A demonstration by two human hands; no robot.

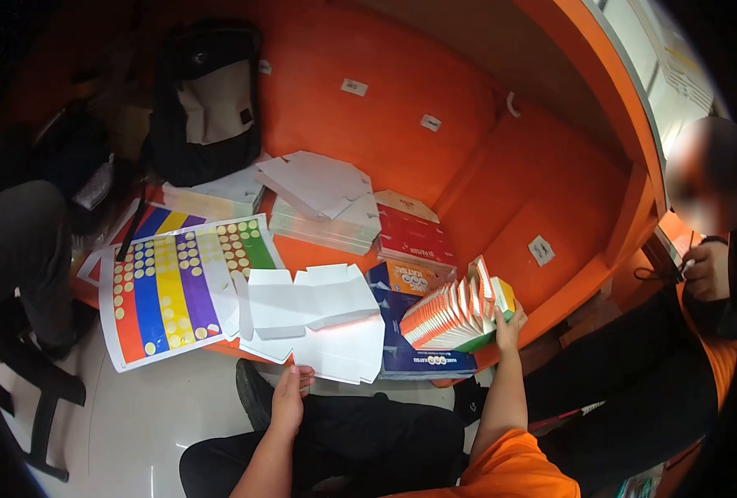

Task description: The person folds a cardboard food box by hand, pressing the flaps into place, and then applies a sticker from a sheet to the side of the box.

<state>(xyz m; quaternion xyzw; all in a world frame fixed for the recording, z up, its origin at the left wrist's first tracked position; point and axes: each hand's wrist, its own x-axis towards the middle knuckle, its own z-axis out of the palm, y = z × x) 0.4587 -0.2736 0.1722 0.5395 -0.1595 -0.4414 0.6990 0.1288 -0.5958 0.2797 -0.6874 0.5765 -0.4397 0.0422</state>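
My right hand [510, 322] grips the right end of a row of flat-folded cartons [450, 319], with orange-and-white edges fanned out and a green-and-yellow face at that end. Under the cartons lies a dark blue printed box stack [427, 357]. My left hand [292, 388] has its fingers loosely bent and parted at the front edge of a white unfolded box blank [327, 353]. The blank shows its plain side and creased flaps, and lies partly over a sheet with coloured stripes and round yellow stickers [178, 286].
Behind the blank stand stacked white box blanks [323, 224] and red printed cartons [414, 236]. A black backpack [205, 104] leans against the orange bin wall [368, 50]. Another person [709, 290] sits at the right; a grey-trousered leg [20, 241] and black stool [45, 390] are at the left.
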